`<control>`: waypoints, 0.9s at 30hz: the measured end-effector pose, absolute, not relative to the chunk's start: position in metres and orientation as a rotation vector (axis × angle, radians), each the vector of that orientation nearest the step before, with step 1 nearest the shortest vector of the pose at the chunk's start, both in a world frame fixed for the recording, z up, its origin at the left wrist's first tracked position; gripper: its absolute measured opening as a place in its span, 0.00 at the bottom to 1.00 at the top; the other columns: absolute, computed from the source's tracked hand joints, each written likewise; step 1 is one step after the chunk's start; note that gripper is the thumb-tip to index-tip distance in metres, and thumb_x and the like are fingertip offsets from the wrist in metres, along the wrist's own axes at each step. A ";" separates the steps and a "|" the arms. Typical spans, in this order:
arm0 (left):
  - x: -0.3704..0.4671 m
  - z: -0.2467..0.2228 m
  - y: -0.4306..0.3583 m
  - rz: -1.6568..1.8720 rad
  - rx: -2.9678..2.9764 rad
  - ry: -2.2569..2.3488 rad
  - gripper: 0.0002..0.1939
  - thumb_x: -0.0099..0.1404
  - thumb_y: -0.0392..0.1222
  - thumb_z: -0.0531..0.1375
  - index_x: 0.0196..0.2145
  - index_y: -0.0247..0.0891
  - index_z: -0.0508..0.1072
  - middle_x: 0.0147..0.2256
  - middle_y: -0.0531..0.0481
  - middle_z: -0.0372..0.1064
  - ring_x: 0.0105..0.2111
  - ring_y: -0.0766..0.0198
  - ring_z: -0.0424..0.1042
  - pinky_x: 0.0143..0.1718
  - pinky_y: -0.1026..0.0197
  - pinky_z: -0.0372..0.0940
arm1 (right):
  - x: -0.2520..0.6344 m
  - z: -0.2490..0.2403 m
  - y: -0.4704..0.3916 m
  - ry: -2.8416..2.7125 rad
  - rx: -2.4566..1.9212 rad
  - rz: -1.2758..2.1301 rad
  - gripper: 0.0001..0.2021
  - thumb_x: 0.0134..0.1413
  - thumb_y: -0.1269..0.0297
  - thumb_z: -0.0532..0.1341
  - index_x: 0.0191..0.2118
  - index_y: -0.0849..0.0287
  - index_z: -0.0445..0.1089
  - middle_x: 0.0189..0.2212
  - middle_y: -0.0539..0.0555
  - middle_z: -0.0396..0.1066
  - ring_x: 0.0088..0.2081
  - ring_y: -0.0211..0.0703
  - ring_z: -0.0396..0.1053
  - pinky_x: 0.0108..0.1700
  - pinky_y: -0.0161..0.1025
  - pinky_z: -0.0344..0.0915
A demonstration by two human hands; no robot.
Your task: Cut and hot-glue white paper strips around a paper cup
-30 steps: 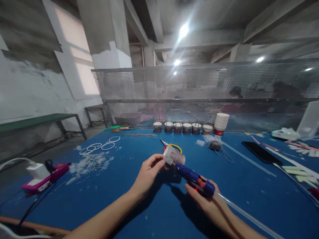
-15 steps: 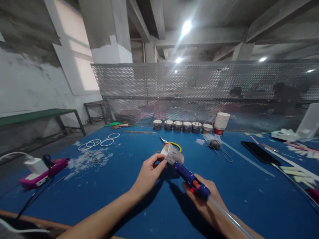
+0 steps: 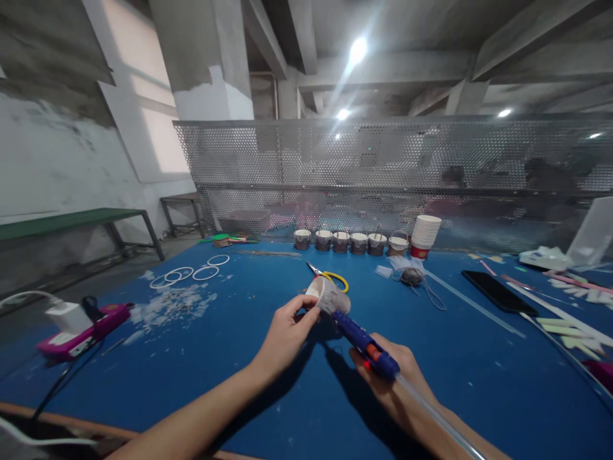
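Observation:
A small whitish-grey cup (image 3: 330, 296) lies tilted on its side above the blue table (image 3: 230, 338), pinched at its rim by the fingers of my left hand (image 3: 288, 329). My right hand (image 3: 400, 377) is wrapped round a blue glue gun (image 3: 366, 347), with a red light glowing near its grip and a clear glue stick (image 3: 438, 414) in its back end. The gun's nozzle end meets the lower side of the cup; the exact contact spot is too small to tell. Just behind the cup lie yellow-handled scissors (image 3: 338, 280).
Several grey cups (image 3: 359, 244) line the back edge beside a stack of white cups (image 3: 425, 236). White rings (image 3: 205, 273) and a pink power strip (image 3: 86, 335) lie left. A black phone (image 3: 498, 294), grey yarn (image 3: 410, 276) and pale strips (image 3: 565, 329) lie right.
The cup and the glue gun have shifted very slightly to the left. Both hands keep their grips.

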State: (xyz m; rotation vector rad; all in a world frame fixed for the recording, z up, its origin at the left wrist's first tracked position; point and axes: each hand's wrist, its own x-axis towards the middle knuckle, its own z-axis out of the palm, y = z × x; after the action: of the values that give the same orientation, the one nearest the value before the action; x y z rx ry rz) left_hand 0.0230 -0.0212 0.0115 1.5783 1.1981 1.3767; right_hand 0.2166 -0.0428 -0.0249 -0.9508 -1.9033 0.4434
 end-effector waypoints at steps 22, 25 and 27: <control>0.021 0.008 -0.019 1.395 1.548 1.216 0.09 0.58 0.45 0.61 0.31 0.36 0.76 0.29 0.49 0.73 0.31 0.62 0.70 0.37 0.61 0.64 | 0.214 -0.025 -0.041 -1.917 -0.855 0.249 0.11 0.57 0.64 0.55 0.24 0.55 0.59 0.15 0.46 0.62 0.15 0.33 0.57 0.17 0.30 0.53; 0.020 0.007 -0.018 1.383 1.538 1.209 0.09 0.57 0.44 0.61 0.31 0.36 0.76 0.28 0.49 0.73 0.30 0.62 0.70 0.36 0.61 0.64 | 0.214 -0.026 -0.040 -1.903 -0.864 0.215 0.12 0.57 0.65 0.55 0.23 0.54 0.57 0.15 0.45 0.61 0.14 0.33 0.56 0.17 0.30 0.52; 0.020 0.008 -0.017 1.397 1.524 1.214 0.09 0.57 0.44 0.61 0.30 0.36 0.76 0.27 0.50 0.73 0.29 0.63 0.70 0.36 0.61 0.63 | 0.215 -0.026 -0.039 -1.901 -0.876 0.204 0.12 0.56 0.65 0.55 0.23 0.54 0.56 0.14 0.45 0.60 0.14 0.32 0.55 0.16 0.30 0.51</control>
State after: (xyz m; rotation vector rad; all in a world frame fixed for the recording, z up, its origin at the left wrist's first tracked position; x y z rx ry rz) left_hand 0.0203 -0.0175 0.0082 1.5244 1.2144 1.3969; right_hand 0.2147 -0.0393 -0.0261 -0.8756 -1.9010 0.2037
